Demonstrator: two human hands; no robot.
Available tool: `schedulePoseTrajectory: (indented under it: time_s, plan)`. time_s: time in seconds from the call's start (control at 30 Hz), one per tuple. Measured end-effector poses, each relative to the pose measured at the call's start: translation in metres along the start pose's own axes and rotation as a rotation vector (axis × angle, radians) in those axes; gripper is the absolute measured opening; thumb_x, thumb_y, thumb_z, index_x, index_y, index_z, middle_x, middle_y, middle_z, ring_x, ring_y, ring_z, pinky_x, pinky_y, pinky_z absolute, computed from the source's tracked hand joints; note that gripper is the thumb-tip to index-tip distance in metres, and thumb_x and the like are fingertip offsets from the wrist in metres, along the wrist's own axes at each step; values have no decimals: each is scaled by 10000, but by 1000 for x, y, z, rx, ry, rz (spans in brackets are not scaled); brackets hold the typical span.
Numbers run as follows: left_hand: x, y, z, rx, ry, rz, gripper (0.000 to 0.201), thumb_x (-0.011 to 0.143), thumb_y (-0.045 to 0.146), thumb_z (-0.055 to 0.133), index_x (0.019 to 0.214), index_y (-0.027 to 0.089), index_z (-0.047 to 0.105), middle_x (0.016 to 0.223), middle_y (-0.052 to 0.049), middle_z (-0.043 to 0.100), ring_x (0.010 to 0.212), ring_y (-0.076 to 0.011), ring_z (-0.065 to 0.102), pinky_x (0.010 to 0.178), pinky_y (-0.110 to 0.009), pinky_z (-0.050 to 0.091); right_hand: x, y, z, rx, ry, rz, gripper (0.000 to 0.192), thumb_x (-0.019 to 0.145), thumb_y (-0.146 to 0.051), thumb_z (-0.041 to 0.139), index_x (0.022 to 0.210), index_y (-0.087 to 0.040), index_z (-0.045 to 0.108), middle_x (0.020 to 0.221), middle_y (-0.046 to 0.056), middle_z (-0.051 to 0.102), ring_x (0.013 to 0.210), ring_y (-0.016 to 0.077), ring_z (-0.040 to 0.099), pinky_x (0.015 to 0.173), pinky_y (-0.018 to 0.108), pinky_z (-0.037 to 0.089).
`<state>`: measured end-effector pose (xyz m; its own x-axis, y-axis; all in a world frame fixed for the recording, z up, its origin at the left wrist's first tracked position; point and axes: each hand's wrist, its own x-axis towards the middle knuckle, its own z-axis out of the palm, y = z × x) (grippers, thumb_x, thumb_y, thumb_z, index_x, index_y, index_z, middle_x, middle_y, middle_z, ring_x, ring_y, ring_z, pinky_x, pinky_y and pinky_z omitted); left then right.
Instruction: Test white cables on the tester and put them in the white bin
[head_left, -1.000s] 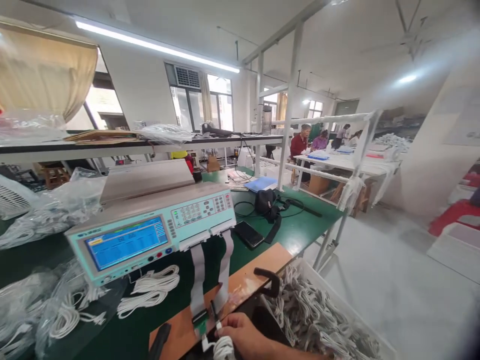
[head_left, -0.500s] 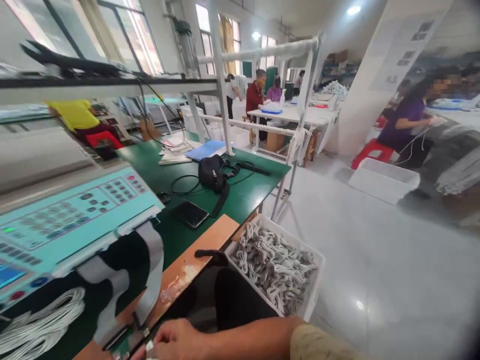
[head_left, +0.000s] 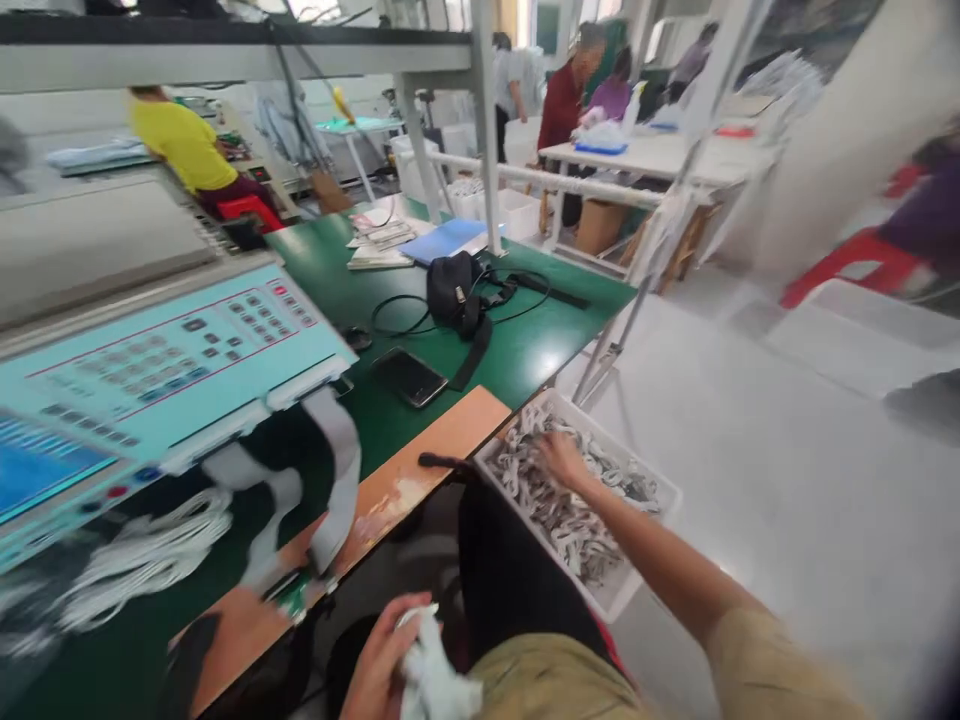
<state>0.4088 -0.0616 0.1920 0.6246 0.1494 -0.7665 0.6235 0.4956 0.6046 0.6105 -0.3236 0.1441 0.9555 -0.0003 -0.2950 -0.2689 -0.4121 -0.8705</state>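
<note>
My left hand (head_left: 379, 665) is closed around a soft white bundle (head_left: 436, 672) over my lap; blur hides exactly what it is. Out to the right, my right hand (head_left: 561, 458) reaches down among the bundled white-grey cables (head_left: 592, 545) in a white plastic bin (head_left: 670, 512). Its fingers are smeared and partly sunk in the cables, so their grip does not show. Near my left hand, a small green fixture (head_left: 295, 598) sits by the wooden board (head_left: 442, 440) along the table edge. Coiled white cables (head_left: 154, 555) lie further left.
A tester with a turquoise keypad panel (head_left: 165, 370) stands on the green table (head_left: 555, 325). Behind it lie a phone (head_left: 409, 377), a black pouch (head_left: 454, 285) and a blue folder (head_left: 444, 240). A metal frame post (head_left: 487, 130) rises at the back. Several people work beyond.
My right hand has moved from the table edge at lower left into the cable bin. The left hand now shows with the white bundle over my lap. The view has tilted down and turned left.
</note>
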Motion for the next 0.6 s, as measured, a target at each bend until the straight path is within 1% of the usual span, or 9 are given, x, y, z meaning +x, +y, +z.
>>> schedulePoseTrajectory:
  time_s: [0.07, 0.1, 0.13, 0.17, 0.23, 0.3, 0.4, 0.5, 0.6]
  plan:
    - [-3, 4, 17, -48, -37, 3, 481, 583, 335, 750, 970, 180, 510, 838, -4, 598, 684, -97, 561, 600, -183, 432, -11, -2, 4, -26, 26, -106, 282, 763, -257, 513, 987, -87, 533, 1080, 174, 466, 1106, 269, 339, 943, 384, 253]
    - [-2, 5, 22, -56, -24, 16, 474, 594, 334, 743, 963, 165, 498, 777, 2, 580, 640, -84, 538, 578, -179, 416, -25, -4, 12, -37, -35, -172, 294, 768, -277, 523, 998, -95, 543, 1065, 155, 481, 1065, 248, 379, 937, 366, 265]
    - [0, 5, 26, -57, 1, 41, 472, 599, 340, 739, 954, 154, 488, 732, 8, 559, 608, -73, 515, 561, -175, 402, -43, -7, 23, -49, -169, -243, 296, 788, -314, 516, 996, -106, 554, 1005, 127, 512, 977, 219, 436, 896, 345, 305]
    - [1, 4, 28, -50, 30, 72, 472, 604, 350, 733, 946, 148, 479, 709, 14, 542, 590, -66, 495, 554, -174, 393, -63, -10, 36, -33, -375, -267, 294, 807, -352, 508, 986, -126, 567, 940, 92, 539, 880, 188, 473, 823, 315, 347]
    - [4, 0, 27, -2, 65, 142, 467, 627, 372, 714, 954, 145, 469, 714, 14, 527, 594, -63, 480, 565, -178, 392, -100, -17, 62, 92, -781, -180, 345, 813, -424, 509, 990, -134, 568, 840, 49, 554, 742, 142, 478, 679, 257, 369]
    - [5, -4, 22, 105, 100, 242, 446, 664, 393, 679, 975, 145, 477, 762, -3, 532, 642, -78, 496, 603, -191, 406, -125, -20, 86, 236, -995, -65, 388, 805, -476, 504, 934, -116, 572, 762, 25, 524, 675, 109, 436, 607, 223, 336]
    - [3, -4, 10, 361, 132, 433, 354, 720, 399, 619, 949, 141, 539, 933, -52, 543, 830, -125, 533, 745, -218, 423, -136, -20, 106, 390, -1089, 146, 406, 731, -501, 575, 811, -103, 563, 665, -3, 462, 594, 78, 385, 554, 205, 290]
    - [1, 0, -4, 614, 26, 559, 306, 782, 394, 534, 945, 143, 594, 1051, -81, 521, 975, -168, 509, 878, -255, 387, -134, -20, 111, 476, -1176, 344, 415, 654, -480, 655, 782, -97, 563, 629, -8, 464, 527, 65, 380, 514, 200, 262]
    - [-1, 0, -21, 761, 9, 574, 364, 800, 408, 499, 1050, 158, 587, 1052, -84, 526, 975, -180, 509, 891, -288, 383, -135, -23, 115, 518, -1089, 360, 396, 623, -440, 683, 739, -90, 538, 614, 1, 473, 517, 69, 385, 502, 203, 253]
